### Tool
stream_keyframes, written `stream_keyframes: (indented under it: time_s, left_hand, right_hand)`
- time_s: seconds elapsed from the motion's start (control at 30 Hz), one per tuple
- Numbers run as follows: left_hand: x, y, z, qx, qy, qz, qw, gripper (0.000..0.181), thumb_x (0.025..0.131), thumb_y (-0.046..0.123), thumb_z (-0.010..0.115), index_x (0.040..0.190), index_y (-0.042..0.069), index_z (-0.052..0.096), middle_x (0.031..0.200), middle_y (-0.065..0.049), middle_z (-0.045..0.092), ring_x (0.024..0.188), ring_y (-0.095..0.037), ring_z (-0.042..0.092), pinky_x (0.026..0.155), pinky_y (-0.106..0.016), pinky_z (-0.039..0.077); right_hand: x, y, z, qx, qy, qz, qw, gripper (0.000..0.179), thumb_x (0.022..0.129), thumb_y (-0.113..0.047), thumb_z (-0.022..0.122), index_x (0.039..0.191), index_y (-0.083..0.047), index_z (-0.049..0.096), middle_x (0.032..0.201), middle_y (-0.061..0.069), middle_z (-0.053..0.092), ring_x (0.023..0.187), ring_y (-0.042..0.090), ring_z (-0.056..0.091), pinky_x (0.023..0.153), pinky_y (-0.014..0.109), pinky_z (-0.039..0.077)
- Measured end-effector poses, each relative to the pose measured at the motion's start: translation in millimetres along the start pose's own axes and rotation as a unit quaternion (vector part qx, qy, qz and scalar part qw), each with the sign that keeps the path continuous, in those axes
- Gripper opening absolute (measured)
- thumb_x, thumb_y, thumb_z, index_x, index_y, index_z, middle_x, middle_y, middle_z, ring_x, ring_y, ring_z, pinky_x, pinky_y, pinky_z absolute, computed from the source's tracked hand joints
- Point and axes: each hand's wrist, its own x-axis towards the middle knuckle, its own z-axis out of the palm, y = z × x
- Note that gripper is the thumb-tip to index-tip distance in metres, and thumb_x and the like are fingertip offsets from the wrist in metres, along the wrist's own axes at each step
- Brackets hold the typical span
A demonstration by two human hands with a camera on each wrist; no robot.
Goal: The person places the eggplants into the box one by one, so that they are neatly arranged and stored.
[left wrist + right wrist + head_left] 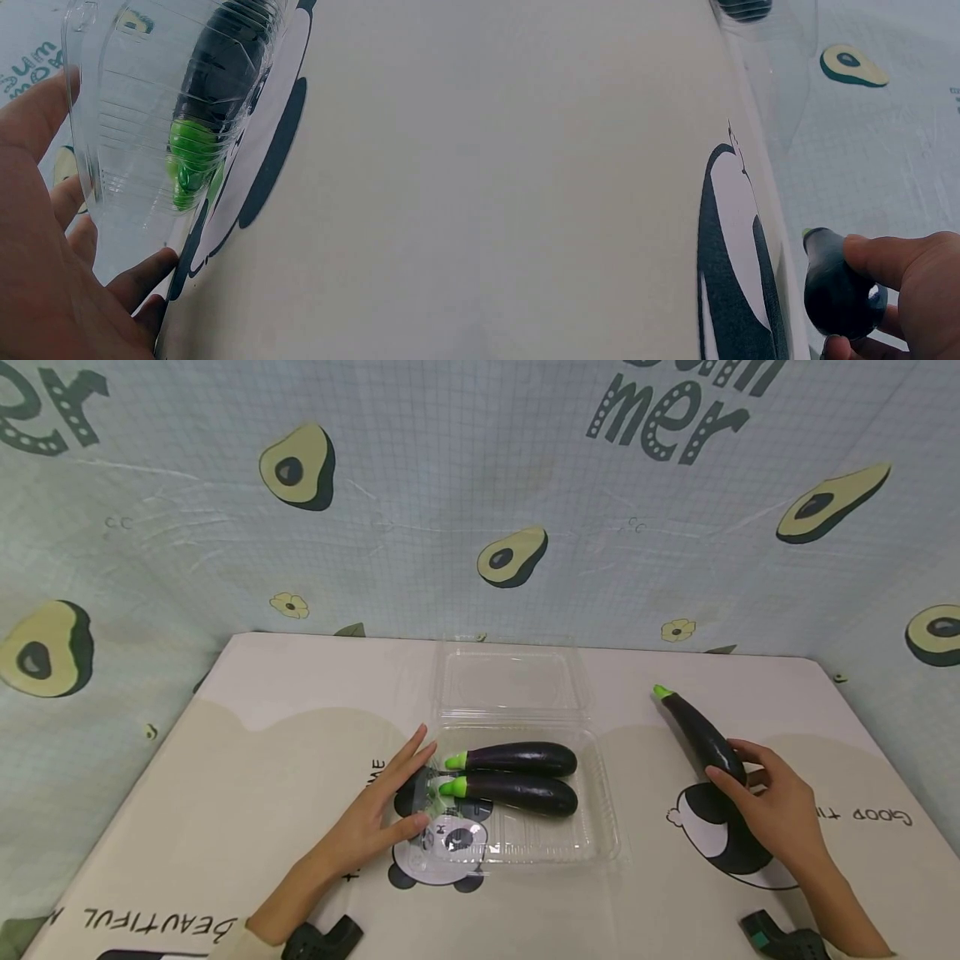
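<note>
A dark purple eggplant point(699, 732) with a bright green stem is gripped near its thick end by my right hand point(776, 797), thumb on one side and fingers on the other. Its stem points away toward the back of the table. My left hand point(378, 814) lies with fingers spread along the left side of a clear plastic clamshell container point(592, 827), thumb at its rim. Inside the container, two more eggplants, a rear one point(525, 757) and a front one point(521, 793), lie side by side with stems to the left. The left wrist view shows a green stem point(191, 154) through the clear wall.
The container's clear lid point(513, 683) is folded open toward the back. A printed cloth with panda pictures point(247, 810) covers the table. Behind stands a curtain point(420, 485) with avocado prints. Dark wrist devices sit near both forearms.
</note>
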Motion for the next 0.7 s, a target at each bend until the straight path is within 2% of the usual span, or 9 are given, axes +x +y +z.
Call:
stream_keyframes:
  time_s: [0.2, 0.47, 0.7]
  left_hand:
    - [-0.3, 0.6, -0.2, 0.002, 0.002, 0.001, 1.0, 0.073, 0.087, 0.027, 0.066, 0.15, 0.017, 0.032, 0.16, -0.004, 0.012, 0.144, -0.029, 0.013, 0.103, -0.069, 0.019]
    - [-0.4, 0.9, -0.3, 0.001, 0.003, 0.004, 1.0, 0.074, 0.086, 0.026, 0.068, 0.15, 0.016, 0.032, 0.159, -0.006, 0.013, 0.144, -0.031, 0.014, 0.102, -0.069, 0.02]
    - [-0.6, 0.8, -0.4, 0.002, 0.003, 0.004, 1.0, 0.074, 0.086, 0.025, 0.067, 0.15, 0.016, 0.032, 0.159, -0.005, 0.013, 0.144, -0.031, 0.014, 0.103, -0.069, 0.02]
  right_hand:
    - [-0.2, -2, 0, 0.0, -0.002, -0.003, 1.0, 0.059, 0.087, -0.033, 0.072, 0.135, -0.007, 0.051, 0.095, 0.018, 0.063, 0.071, -0.006, 0.046, 0.047, 0.025, 0.044]
    - [-1.0, -8, -3, 0.007, 0.02, -0.039, 0.999, 0.055, 0.085, -0.026, 0.074, 0.132, -0.007, 0.054, 0.098, 0.013, 0.061, 0.071, -0.007, 0.046, 0.049, 0.022, 0.041]
    - [-1.0, -16, -6, 0.014, 0.023, -0.055, 0.9982, 0.054, 0.085, -0.024, 0.074, 0.132, -0.007, 0.055, 0.098, 0.012, 0.061, 0.07, -0.005, 0.048, 0.05, 0.02, 0.041]
